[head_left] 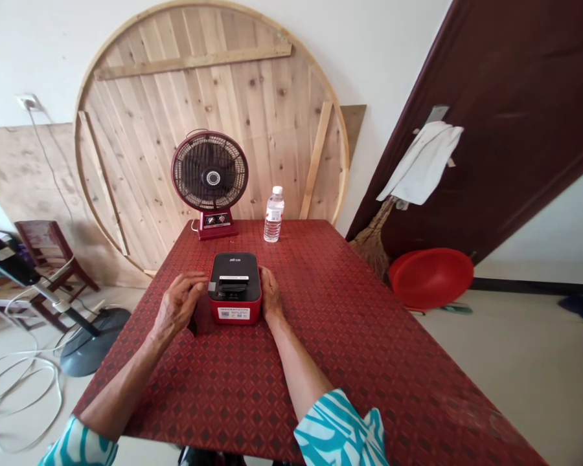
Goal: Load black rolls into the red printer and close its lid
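Observation:
A small red and black box-shaped device (234,287) with a white label on its front stands on the table with the red patterned cloth (350,323). My left hand (179,305) rests beside its left side, fingers curled toward it and touching its edge. My right hand (271,292) lies flat against its right side, fingers stretched forward along it. Both forearms reach in from the near edge, with teal and white sleeves at the bottom.
A dark red desk fan (210,181) and a clear water bottle (273,215) stand at the table's far end. A round wooden panel (140,129) leans on the wall behind. A red basin (430,277) and broom (372,243) sit right, cables (14,382) left.

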`<action>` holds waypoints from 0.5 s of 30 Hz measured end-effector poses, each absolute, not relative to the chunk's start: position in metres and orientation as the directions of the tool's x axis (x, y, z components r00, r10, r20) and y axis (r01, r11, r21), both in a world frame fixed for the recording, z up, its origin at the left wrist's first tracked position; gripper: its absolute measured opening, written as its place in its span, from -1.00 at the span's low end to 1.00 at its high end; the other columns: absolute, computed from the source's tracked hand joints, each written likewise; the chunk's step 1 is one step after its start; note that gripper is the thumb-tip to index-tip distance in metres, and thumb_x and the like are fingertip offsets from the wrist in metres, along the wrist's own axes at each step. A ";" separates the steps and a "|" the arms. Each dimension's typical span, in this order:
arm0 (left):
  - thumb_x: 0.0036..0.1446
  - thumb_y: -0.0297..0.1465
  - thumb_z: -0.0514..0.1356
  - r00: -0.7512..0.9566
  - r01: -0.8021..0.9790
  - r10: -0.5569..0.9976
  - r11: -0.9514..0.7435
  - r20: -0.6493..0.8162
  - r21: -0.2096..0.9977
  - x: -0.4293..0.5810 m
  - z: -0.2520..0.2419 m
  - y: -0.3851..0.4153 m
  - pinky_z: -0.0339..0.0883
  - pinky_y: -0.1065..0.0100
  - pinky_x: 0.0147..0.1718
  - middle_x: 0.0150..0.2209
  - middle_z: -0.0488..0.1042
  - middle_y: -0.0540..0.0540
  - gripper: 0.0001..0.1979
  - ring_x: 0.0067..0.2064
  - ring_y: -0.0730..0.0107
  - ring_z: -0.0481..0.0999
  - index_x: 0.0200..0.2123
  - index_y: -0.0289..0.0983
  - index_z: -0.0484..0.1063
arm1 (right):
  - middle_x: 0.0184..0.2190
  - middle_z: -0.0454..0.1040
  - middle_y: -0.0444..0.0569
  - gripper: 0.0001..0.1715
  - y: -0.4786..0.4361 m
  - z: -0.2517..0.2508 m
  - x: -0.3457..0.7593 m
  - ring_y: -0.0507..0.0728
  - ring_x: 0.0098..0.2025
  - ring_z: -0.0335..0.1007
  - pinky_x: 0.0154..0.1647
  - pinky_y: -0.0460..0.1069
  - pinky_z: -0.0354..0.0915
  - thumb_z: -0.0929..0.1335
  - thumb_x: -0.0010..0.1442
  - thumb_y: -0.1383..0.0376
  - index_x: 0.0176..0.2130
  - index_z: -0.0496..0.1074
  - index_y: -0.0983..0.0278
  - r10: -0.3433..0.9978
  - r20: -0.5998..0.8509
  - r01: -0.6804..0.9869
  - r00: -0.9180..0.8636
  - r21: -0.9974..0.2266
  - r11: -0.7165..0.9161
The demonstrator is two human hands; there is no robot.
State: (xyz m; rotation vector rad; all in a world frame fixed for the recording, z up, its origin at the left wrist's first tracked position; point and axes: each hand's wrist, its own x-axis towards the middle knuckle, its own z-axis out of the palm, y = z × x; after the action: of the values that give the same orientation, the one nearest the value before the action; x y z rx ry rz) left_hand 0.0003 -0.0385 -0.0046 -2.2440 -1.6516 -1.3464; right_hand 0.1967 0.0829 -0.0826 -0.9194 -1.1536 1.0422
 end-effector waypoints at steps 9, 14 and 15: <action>0.03 -0.07 0.23 -0.167 0.372 0.977 -0.063 0.134 0.926 -0.011 0.001 -0.020 0.20 0.43 -0.57 -0.54 0.44 0.04 -0.49 -0.59 0.50 0.35 -0.08 -0.34 0.43 | -0.07 0.55 0.00 -0.45 0.083 -0.084 0.199 0.19 0.00 0.40 0.08 0.08 0.23 0.22 0.16 -0.08 -0.12 0.50 0.21 0.970 0.232 -0.140 0.068 -0.961 0.239; -0.10 -0.14 0.33 -0.084 0.249 0.991 0.124 -0.106 0.961 0.001 0.021 -0.019 -0.12 0.48 -0.71 -0.66 0.28 0.18 -0.39 -0.71 0.61 0.14 -0.03 -0.38 0.33 | -0.07 0.55 0.03 -0.39 0.084 -0.084 0.198 0.19 0.01 0.40 0.08 0.09 0.24 0.18 0.16 -0.12 -0.12 0.49 0.23 0.970 0.232 -0.084 0.073 -0.968 0.238; -0.12 -0.16 0.34 -0.073 0.218 0.989 0.145 -0.132 0.965 0.001 0.022 -0.017 -0.16 0.48 -0.71 -0.67 0.26 0.19 -0.38 -0.72 0.62 0.13 -0.03 -0.37 0.32 | -0.07 0.55 0.03 -0.38 0.084 -0.085 0.198 0.19 0.00 0.40 0.08 0.09 0.24 0.18 0.16 -0.12 -0.12 0.50 0.23 0.970 0.230 -0.080 0.075 -0.969 0.236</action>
State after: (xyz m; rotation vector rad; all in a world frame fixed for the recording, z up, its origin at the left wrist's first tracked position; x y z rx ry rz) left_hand 0.0013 -0.0175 0.0219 -2.3156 -2.7724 -1.9339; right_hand 0.1978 0.0842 -0.0845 -1.0029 -1.2001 1.0294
